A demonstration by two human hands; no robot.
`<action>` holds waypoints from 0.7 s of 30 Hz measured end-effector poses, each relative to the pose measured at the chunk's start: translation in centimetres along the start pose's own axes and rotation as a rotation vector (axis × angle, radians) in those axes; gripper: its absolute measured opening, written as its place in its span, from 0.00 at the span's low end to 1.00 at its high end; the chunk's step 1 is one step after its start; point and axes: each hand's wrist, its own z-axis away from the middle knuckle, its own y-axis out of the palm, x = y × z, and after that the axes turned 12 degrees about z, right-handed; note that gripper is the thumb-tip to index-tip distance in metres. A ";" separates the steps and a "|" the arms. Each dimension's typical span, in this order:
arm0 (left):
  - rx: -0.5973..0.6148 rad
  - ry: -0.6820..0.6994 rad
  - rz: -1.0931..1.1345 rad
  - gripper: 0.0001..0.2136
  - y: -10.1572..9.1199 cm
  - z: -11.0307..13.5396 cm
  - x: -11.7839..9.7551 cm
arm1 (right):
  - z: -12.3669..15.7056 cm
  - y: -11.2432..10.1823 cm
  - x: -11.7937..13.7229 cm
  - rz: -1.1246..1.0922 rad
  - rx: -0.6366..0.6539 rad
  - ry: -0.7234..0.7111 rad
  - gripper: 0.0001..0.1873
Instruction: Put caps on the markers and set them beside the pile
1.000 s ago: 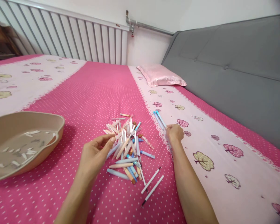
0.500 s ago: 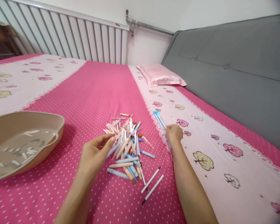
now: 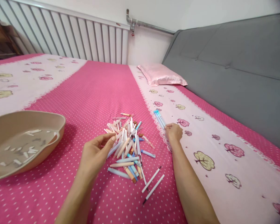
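My right hand (image 3: 174, 132) is closed round the near ends of a few light-blue pens (image 3: 160, 119), laid side by side with their bright blue ends pointing away from me. My left hand (image 3: 99, 147) hovers at the left side of a heap of pen parts (image 3: 124, 146), its thumb and forefinger brought together; whatever may be between them is too small to make out. Pink, cream, blue and white tubes make up the heap. Two white pen refills (image 3: 154, 188) with dark tips lie at its near right edge.
A beige basin (image 3: 62, 123) with small white pieces inside stands at the left. Under everything spreads a pink dotted bedspread (image 3: 102, 84). Farther back are a pink pillow (image 3: 163, 75), a grey headboard (image 3: 233, 56), a white radiator (image 3: 84, 35) and a pipe (image 3: 151, 25).
The light-blue pens in my right hand sit closer together at their far ends. My left hand has hardly moved, and the view has shifted slightly.
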 end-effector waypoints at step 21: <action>-0.009 0.014 -0.020 0.19 0.0 -0.1 0.1 | -0.4 0.6 -0.4 -0.025 0.033 0.027 0.15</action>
